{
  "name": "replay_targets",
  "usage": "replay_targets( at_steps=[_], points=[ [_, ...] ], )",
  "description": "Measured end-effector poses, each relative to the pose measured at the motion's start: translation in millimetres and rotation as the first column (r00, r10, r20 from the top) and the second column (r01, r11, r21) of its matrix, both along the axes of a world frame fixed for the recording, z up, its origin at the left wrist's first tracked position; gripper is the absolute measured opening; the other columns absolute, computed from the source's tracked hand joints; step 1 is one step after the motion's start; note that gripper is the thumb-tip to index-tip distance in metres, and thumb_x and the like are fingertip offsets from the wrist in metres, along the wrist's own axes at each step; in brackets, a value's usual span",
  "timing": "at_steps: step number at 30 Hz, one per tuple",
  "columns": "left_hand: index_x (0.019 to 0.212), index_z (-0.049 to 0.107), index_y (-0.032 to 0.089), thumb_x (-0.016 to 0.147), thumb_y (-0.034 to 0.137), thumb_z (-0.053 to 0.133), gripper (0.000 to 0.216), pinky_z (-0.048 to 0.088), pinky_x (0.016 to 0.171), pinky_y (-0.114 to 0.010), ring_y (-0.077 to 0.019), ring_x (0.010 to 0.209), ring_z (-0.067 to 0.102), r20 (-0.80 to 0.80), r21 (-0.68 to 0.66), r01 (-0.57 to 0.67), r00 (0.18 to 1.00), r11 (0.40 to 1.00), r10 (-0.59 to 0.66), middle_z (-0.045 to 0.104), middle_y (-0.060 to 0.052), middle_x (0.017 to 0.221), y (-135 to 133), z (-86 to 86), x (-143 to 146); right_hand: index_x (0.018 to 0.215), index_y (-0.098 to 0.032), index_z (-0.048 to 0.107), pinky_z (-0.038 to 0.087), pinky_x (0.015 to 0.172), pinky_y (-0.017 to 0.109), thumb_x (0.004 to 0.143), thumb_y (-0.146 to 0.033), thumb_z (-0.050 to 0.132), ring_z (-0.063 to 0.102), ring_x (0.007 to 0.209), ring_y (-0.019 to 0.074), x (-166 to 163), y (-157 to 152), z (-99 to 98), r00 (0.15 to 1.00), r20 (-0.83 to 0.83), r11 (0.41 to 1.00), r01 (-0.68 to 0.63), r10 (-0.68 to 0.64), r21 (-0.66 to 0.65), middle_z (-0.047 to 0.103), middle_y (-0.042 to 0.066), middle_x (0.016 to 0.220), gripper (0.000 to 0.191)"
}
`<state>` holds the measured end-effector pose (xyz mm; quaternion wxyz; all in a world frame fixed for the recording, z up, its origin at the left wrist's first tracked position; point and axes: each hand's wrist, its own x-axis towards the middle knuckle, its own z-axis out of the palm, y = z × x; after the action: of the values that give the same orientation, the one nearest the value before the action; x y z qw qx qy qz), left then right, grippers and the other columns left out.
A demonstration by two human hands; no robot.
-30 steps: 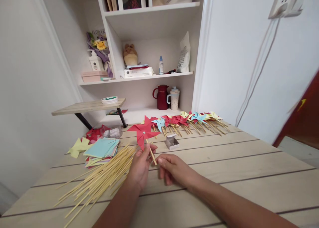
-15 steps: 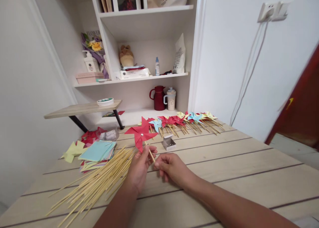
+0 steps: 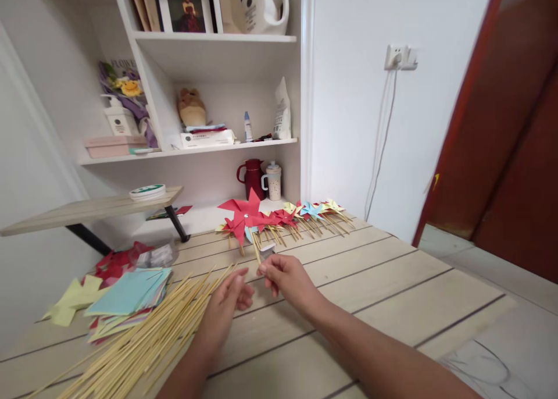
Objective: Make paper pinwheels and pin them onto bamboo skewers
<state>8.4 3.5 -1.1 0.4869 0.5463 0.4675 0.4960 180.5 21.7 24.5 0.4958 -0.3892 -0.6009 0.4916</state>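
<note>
My right hand (image 3: 285, 277) pinches the lower end of a thin wooden stick that carries a red paper pinwheel (image 3: 244, 214), held upright above the wooden table (image 3: 370, 282). Just to its left, my left hand (image 3: 229, 300) hovers with fingers loosely apart and nothing in it, near the tips of a loose pile of bamboo sticks (image 3: 143, 338). A row of finished pinwheels (image 3: 305, 213) in red, blue and yellow lies along the table's far edge behind the held one.
A stack of coloured paper squares (image 3: 126, 294) and folded red and yellow pieces lie at the left. A small metal box sits partly hidden behind my right hand. White shelves (image 3: 209, 149) with a red jug (image 3: 251, 178) and cup stand behind. A dark red door (image 3: 501, 155) is at the right.
My left hand has let go of the pinwheel stick and dropped lower. The right hand alone carries the pinwheel up and toward the row. The view has swung to the right.
</note>
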Motion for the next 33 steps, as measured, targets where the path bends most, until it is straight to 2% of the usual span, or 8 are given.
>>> replay_targets(
  at_steps=[3, 7, 13, 17, 21, 26, 30, 33],
  points=[
    [0.091, 0.075, 0.017, 0.085, 0.060, 0.053, 0.049, 0.045, 0.067, -0.031, -0.0192, 0.065, 0.057, -0.264, 0.110, 0.078, 0.963, 0.991, -0.046, 0.066, -0.005, 0.069, 0.9, -5.5, 0.9, 0.068, -0.018, 0.058, 0.037, 0.044, 0.022, 0.083, -0.034, 0.056, 0.046, 0.040, 0.0083, 13.5, 17.3, 4.5, 0.988, 0.085, 0.992, 0.125, -0.127, 0.023, 0.057, -0.003, 0.054, 0.023],
    [0.082, 0.076, 0.021, 0.089, 0.049, 0.050, 0.039, 0.042, 0.067, -0.030, -0.0210, 0.067, 0.058, -0.488, 0.170, 0.154, 0.871, 0.973, -0.053, 0.066, -0.004, 0.067, -1.9, -9.6, 4.4, 0.074, -0.017, 0.061, 0.040, 0.046, 0.021, 0.087, -0.034, 0.051, 0.050, 0.042, 0.0086, 46.0, 49.4, 7.3, 0.924, 0.237, 0.954, 0.295, -0.299, 0.054, 0.061, -0.002, 0.059, 0.023],
    [0.077, 0.075, 0.021, 0.089, 0.045, 0.050, 0.036, 0.041, 0.066, -0.029, -0.0220, 0.067, 0.059, -0.540, 0.191, 0.169, 0.841, 0.967, -0.040, 0.067, -0.004, 0.066, -0.1, -11.7, 4.0, 0.072, -0.016, 0.065, 0.035, 0.047, 0.019, 0.084, -0.024, 0.057, 0.053, 0.043, 0.0063, 134.1, 84.1, 0.6, 0.720, 0.515, 0.862, 0.501, -0.465, 0.077, 0.065, -0.001, 0.060, 0.016],
    [0.069, 0.070, 0.021, 0.088, 0.044, 0.050, 0.036, 0.040, 0.066, -0.028, -0.0214, 0.067, 0.059, -0.581, 0.182, 0.164, 0.814, 0.969, -0.028, 0.066, -0.003, 0.065, 1.2, -11.5, 4.3, 0.076, -0.014, 0.067, 0.040, 0.051, 0.020, 0.089, -0.025, 0.053, 0.059, 0.049, 0.0086, 192.3, 89.9, -6.3, 0.589, 0.633, 0.781, 0.624, -0.503, 0.041, 0.069, 0.004, 0.067, 0.021],
    [0.068, 0.068, 0.022, 0.088, 0.043, 0.049, 0.035, 0.041, 0.067, -0.028, -0.0209, 0.067, 0.059, -0.607, 0.179, 0.169, 0.794, 0.969, -0.026, 0.065, -0.002, 0.066, 0.1, -9.7, 5.5, 0.089, -0.013, 0.068, 0.048, 0.060, 0.024, 0.094, -0.028, 0.051, 0.067, 0.065, 0.0136, 234.0, 87.5, -10.1, 0.508, 0.693, 0.700, 0.714, -0.511, -0.008, 0.072, 0.008, 0.082, 0.024],
    [0.071, 0.070, 0.022, 0.088, 0.040, 0.049, 0.032, 0.042, 0.070, -0.029, -0.0221, 0.072, 0.062, -0.636, 0.197, 0.200, 0.771, 0.960, -0.030, 0.067, -0.004, 0.070, -1.1, -6.9, 5.2, 0.121, -0.016, 0.059, 0.055, 0.085, 0.041, 0.095, -0.034, 0.058, 0.064, 0.100, 0.0212, 264.5, 87.0, -9.2, 0.492, 0.732, 0.652, 0.754, -0.471, -0.088, 0.063, 0.010, 0.120, 0.031],
    [0.076, 0.074, 0.023, 0.089, 0.040, 0.050, 0.031, 0.045, 0.073, -0.030, -0.0228, 0.077, 0.064, -0.652, 0.200, 0.222, 0.757, 0.954, -0.040, 0.070, -0.005, 0.077, -0.9, -7.5, 4.0, 0.124, -0.016, 0.057, 0.055, 0.088, 0.043, 0.095, -0.033, 0.059, 0.063, 0.105, 0.0227, 270.2, 94.1, -6.4, 0.510, 0.735, 0.653, 0.747, -0.447, -0.121, 0.060, 0.010, 0.125, 0.034],
    [0.078, 0.076, 0.025, 0.088, 0.040, 0.053, 0.029, 0.046, 0.079, -0.031, -0.0241, 0.084, 0.065, -0.640, 0.216, 0.229, 0.767, 0.949, -0.040, 0.073, -0.006, 0.085, -0.5, -10.1, 4.1, 0.124, -0.016, 0.057, 0.055, 0.088, 0.043, 0.095, -0.033, 0.060, 0.063, 0.105, 0.0227, 265.0, 102.9, -2.8, 0.535, 0.736, 0.678, 0.721, -0.415, -0.142, 0.060, 0.010, 0.124, 0.034]
  ],
)
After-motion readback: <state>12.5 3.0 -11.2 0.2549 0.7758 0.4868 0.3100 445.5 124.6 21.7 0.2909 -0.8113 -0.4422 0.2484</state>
